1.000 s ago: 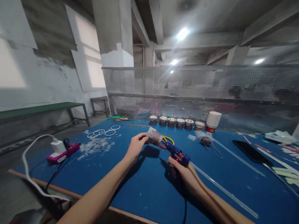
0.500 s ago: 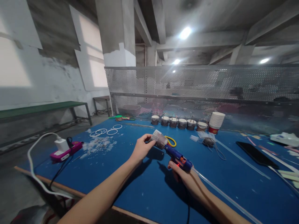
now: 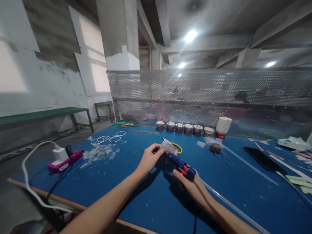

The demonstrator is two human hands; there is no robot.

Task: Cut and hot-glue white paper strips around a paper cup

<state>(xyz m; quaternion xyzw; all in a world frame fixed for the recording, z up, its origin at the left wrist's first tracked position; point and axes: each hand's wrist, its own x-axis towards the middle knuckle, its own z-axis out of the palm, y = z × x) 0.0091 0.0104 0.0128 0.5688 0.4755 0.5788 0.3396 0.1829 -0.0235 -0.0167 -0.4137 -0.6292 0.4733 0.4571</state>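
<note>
Over the middle of the blue table, my left hand (image 3: 150, 158) grips a small greyish-white cup-like piece (image 3: 170, 147) between thumb and fingers. My right hand (image 3: 186, 180) is wrapped round a blue hot glue gun (image 3: 180, 164) with an orange part and a small red light. The gun's nozzle end points at the piece; whether they touch I cannot tell. A long clear glue stick (image 3: 219, 195) runs out of the gun's back toward the lower right. Behind the piece lies a pair of scissors with a yellow handle (image 3: 179, 148), partly hidden.
A row of several dark-sided cups (image 3: 179, 128) and a stack of paper cups (image 3: 223, 126) line the back. White rings (image 3: 115, 139) and scraps lie left, near a magenta power strip (image 3: 64, 162). A black phone (image 3: 263, 159) and strips lie right. A perforated metal screen (image 3: 207, 87) stands behind.
The cup-like piece has turned a little in my left hand, and its pale side now shows more. The glue gun stays close to it. The whole view has shifted slightly.
</note>
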